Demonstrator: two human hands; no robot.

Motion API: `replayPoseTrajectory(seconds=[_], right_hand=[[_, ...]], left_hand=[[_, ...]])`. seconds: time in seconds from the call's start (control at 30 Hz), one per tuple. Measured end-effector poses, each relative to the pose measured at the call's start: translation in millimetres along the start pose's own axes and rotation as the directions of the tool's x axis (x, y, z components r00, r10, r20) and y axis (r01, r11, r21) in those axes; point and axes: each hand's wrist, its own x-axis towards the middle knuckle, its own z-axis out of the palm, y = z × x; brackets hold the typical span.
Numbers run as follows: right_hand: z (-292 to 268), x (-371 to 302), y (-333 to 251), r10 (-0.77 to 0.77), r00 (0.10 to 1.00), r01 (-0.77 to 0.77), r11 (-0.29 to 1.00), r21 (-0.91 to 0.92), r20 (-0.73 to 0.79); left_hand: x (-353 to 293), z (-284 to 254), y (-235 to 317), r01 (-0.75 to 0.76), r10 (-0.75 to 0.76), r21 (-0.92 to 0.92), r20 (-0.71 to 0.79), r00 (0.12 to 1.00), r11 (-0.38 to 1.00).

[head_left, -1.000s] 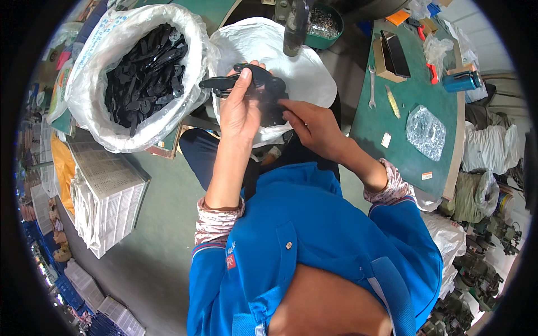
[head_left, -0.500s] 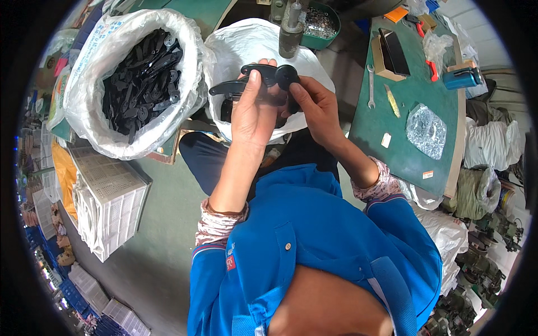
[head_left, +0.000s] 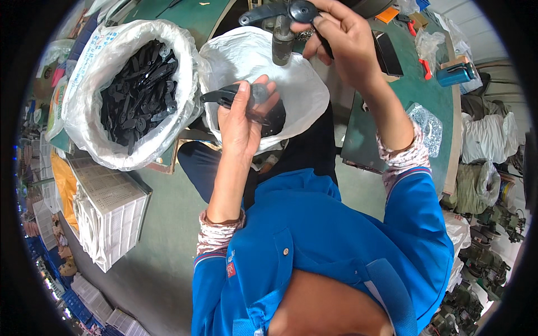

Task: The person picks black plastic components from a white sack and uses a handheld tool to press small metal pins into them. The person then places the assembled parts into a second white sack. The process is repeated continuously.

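My left hand [head_left: 242,124] is over the mouth of a white sack [head_left: 302,98], with its fingers closed round black plastic parts [head_left: 219,96] whose curved ends stick out to the left. Higher and to the right, my right hand [head_left: 353,47] grips a black plastic lever [head_left: 269,13] by its round, disc-like end. The lever's narrow end points left, in front of a metal machine column [head_left: 284,47]. A second dark piece shows below the right fingers, and I cannot tell whether it is separate. More black parts [head_left: 274,119] lie inside the white sack.
At left stands a plastic-lined sack [head_left: 188,106] full of black parts [head_left: 137,95]. Below it is a white perforated crate [head_left: 120,210]. On the green bench [head_left: 445,120] at right lie a blue bottle [head_left: 455,74], a red-handled tool [head_left: 427,69] and a clear plastic bag [head_left: 426,131].
My right hand has moved up and right, away from my left hand, carrying a black plastic lever to the machine column. My left hand has dropped slightly and still holds black parts.
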Motion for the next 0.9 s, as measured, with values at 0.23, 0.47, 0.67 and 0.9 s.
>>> replayPoseTrajectory(seconds=[0.23, 0.47, 0.67, 0.9], right_hand=[[1, 35, -31, 0.259, 0.963, -0.257, 0.966, -0.034, 0.071], [-6, 23, -9, 0.328, 0.943, -0.327, 0.945, -0.035, 0.051], [-20, -61, 41, 0.074, 0.948, 0.048, 0.927, -0.372, 0.308], [-9, -68, 46, -0.329, 0.822, 0.546, 0.689, -0.477, 0.465]], left_hand=[[3, -11, 2, 0.061, -0.045, -0.148, 0.109, 0.993, 0.987], [4, -17, 4, -0.016, 0.017, 0.028, -0.026, 1.000, 0.999], [9, -17, 4, 0.170, -0.169, -0.086, 0.013, 0.985, 0.982], [3, -9, -8, 0.348, -0.336, -0.022, 0.211, 0.918, 0.937]])
